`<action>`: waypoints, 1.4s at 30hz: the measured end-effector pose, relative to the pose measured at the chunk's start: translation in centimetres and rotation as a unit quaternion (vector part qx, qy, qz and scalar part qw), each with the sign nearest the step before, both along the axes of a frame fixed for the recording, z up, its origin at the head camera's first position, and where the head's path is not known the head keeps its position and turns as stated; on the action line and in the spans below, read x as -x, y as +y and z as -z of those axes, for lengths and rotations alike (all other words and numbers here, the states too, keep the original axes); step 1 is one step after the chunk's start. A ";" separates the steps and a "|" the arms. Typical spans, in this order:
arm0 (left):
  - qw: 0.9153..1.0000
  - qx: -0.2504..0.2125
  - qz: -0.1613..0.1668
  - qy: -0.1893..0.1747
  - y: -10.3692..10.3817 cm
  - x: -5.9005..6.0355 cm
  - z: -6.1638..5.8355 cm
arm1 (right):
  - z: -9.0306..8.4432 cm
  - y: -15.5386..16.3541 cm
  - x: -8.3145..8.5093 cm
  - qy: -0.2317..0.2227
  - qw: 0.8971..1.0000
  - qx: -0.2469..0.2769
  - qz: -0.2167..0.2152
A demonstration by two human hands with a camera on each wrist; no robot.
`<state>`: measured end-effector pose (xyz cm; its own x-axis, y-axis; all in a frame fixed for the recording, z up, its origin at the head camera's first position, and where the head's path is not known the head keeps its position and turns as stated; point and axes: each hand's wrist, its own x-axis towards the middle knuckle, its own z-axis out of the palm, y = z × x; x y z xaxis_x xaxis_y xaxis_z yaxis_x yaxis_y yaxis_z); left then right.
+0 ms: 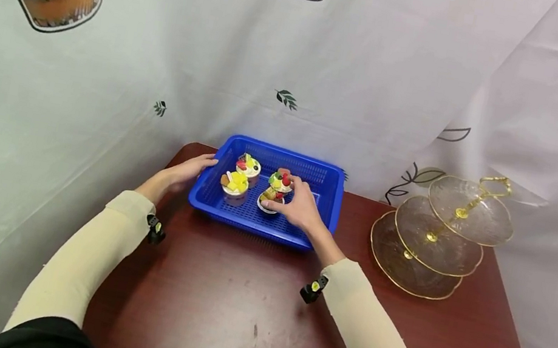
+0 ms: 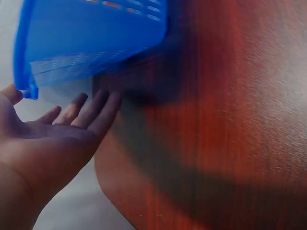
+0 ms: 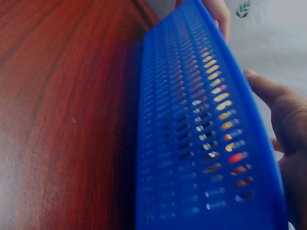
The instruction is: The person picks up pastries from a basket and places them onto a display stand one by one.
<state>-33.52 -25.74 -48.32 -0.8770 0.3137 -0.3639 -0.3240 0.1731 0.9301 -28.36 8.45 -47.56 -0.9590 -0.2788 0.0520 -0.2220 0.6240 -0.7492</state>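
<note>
A blue plastic basket holds several small dessert cups with fruit toppings. At its left are a cup with yellow fruit and a cup with red and green fruit. My right hand reaches over the front rim, its thumb and fingers curved round the front right dessert cup. Right behind that one is another dessert cup, partly covered by my fingers. My left hand touches the basket's left rim. In the left wrist view, its thumb is at the rim and its fingers extend loosely below.
A three-tier clear cake stand with gold edges and handle stands at the right of the dark red table. A white patterned cloth hangs behind the basket and along the left side.
</note>
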 end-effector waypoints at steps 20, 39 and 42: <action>0.999 -0.039 0.020 0.026 0.1 -0.6 1.1 | 1.7 -1.7 0.9 -0.029 0.996 -0.081 -0.033; 0.999 -0.037 0.015 0.019 0.0 -0.8 1.3 | 1.9 -1.8 1.1 -0.034 0.993 -0.106 -0.026; 0.999 -0.036 0.014 0.019 0.0 -0.8 1.2 | 1.8 -1.8 1.0 -0.034 0.993 -0.111 -0.025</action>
<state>-32.68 -25.71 -49.48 -0.8799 0.3625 -0.3071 -0.2850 0.1144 0.9517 -29.37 6.64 -49.35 -0.9430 -0.3230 -0.0799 -0.2102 0.7646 -0.6093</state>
